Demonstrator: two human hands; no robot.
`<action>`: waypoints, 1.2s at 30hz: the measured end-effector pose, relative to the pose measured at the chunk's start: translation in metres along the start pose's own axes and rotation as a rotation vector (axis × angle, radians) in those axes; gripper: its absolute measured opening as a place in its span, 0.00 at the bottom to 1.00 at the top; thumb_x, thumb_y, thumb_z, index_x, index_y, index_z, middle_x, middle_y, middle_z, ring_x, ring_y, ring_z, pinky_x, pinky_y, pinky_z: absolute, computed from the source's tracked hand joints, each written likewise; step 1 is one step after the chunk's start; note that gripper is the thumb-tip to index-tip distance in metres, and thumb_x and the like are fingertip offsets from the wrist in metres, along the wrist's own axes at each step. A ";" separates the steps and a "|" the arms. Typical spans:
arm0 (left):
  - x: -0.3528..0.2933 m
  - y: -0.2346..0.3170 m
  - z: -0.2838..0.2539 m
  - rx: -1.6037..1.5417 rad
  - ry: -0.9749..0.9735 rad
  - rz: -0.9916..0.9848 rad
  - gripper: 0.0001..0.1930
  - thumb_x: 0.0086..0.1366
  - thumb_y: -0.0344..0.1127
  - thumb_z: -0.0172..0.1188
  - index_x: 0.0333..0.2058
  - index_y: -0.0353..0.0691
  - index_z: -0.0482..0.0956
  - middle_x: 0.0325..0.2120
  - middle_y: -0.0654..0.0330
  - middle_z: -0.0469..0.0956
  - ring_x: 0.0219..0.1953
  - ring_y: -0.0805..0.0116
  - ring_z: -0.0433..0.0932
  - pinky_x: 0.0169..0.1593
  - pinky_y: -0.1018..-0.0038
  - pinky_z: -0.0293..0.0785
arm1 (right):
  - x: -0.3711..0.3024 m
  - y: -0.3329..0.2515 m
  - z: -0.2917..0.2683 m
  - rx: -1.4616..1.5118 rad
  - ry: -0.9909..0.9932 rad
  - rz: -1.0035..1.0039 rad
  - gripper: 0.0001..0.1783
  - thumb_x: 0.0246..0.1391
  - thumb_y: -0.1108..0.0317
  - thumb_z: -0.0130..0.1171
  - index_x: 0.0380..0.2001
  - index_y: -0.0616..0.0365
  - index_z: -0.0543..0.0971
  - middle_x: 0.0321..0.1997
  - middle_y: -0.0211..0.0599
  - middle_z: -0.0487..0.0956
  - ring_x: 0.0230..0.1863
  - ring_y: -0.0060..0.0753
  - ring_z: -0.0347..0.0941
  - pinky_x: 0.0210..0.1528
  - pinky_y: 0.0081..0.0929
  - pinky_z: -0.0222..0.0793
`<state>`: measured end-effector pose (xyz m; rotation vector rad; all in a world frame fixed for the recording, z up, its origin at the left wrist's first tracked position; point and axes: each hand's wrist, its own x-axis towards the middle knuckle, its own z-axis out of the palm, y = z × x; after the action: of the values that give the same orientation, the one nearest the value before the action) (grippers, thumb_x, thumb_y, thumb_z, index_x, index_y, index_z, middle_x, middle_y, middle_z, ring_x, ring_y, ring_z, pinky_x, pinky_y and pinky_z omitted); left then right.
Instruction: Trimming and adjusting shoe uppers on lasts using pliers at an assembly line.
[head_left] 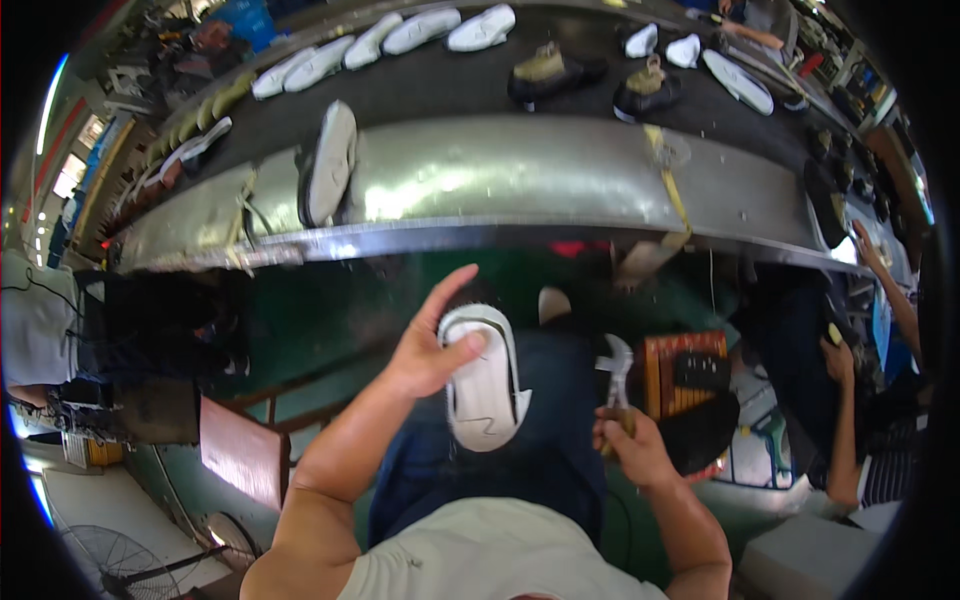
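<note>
Above my lap, my left hand (418, 362) holds a white-bottomed shoe (484, 395) with its underside facing up. Its thumb presses on the sole near the far end, and the other fingers are mostly hidden behind the shoe. A thin dark wavy line marks the near end, and a strip of the edging stands off at the right side. To the right, my right hand (640, 452) is closed round the handle of a hammer (614, 368). The metal head points away from me, apart from the shoe.
Ahead runs a metal ledge (520, 170) beside a dark belt (430, 90). A shoe (332, 165) leans on the ledge. Several white soles (420, 32) and black-and-olive shoes (545, 75) lie on the belt. An orange crate (660, 350) stands at right. People work on both sides.
</note>
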<state>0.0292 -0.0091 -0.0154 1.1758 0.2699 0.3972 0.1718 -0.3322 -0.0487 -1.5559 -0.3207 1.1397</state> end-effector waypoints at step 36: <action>-0.054 -0.119 -0.027 0.443 -0.015 0.119 0.23 0.70 0.29 0.60 0.63 0.39 0.69 0.64 0.54 0.66 0.68 0.61 0.63 0.71 0.66 0.56 | 0.057 0.054 0.063 -0.885 -0.022 -0.629 0.14 0.63 0.65 0.60 0.46 0.63 0.75 0.36 0.55 0.81 0.39 0.62 0.79 0.41 0.49 0.75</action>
<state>-0.0114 -0.0490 -0.1364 1.6348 0.2839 0.4456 0.1309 -0.2708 -0.1176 -1.9600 -1.3599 0.5097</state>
